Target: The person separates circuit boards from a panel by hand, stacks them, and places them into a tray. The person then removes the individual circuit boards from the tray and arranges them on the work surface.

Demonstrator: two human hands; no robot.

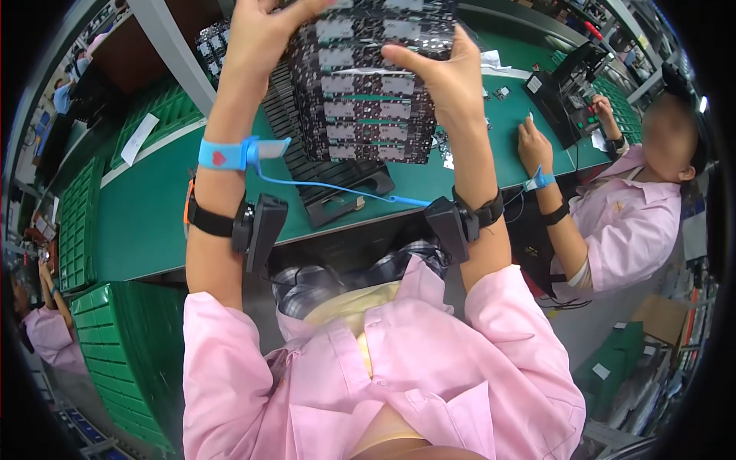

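Both hands hold up a wide black circuit board panel (368,107) with rows of pale grey rectangles. It appears to be several panels together, but I cannot tell for certain. My left hand (264,34) grips the far left part, its thumb lying over the top and its fingers partly cut off by the frame. At the right edge my right hand (452,77) clasps the panel, thumb laid across its face and fingers mostly hidden. Below the panel, a black slotted rack (345,188) rests on the green bench (165,230). A blue wrist strap (222,156) with a cord circles my left wrist.
At the right a co-worker in pink (629,207) sits by a black bench machine (556,100). Small loose boards (445,146) lie on the bench. Green crates (130,353) are stacked at the lower left. Another board stack (215,46) stands behind a metal post (176,57).
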